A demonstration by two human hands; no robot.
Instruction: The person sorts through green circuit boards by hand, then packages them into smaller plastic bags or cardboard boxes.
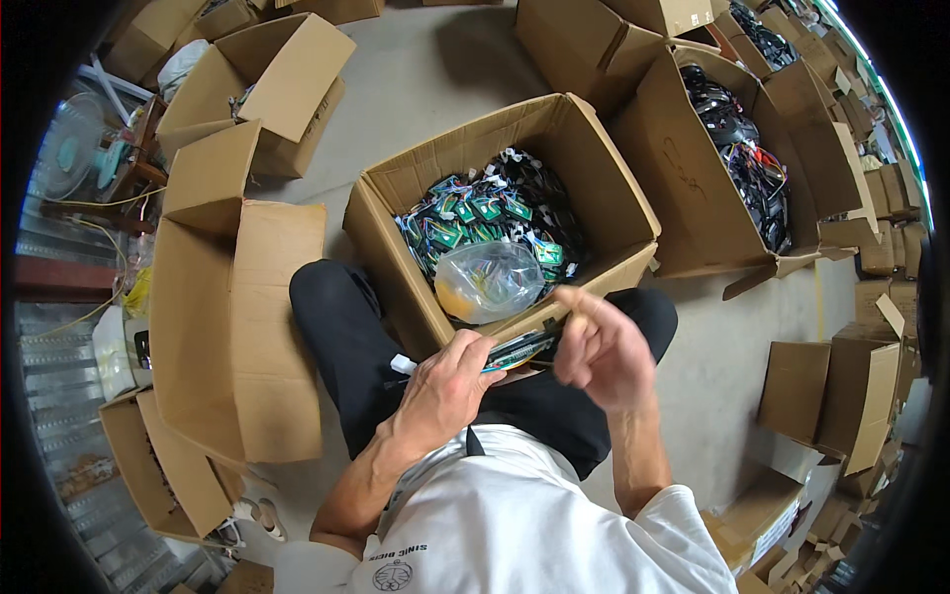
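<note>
My left hand (450, 381) is closed on a flat circuit board (522, 348) with thin coloured wires, held over my lap at the near edge of a cardboard box. A small white connector (403, 364) sticks out on the left side of that hand. Just right of the board, my right hand (606, 354) is raised, slightly blurred, its index finger stretched out and the others loosely curled; I see nothing in it. The open cardboard box (609, 188) between my knees holds many green circuit boards (485, 208) with wires and a clear plastic bag (492, 280).
An open box (683, 183) of black parts and cables stands at the right. On the left are a tall open carton (277, 337) and another box (297, 79). A fan (74, 148) stands at far left. More cartons (836, 391) line the right side.
</note>
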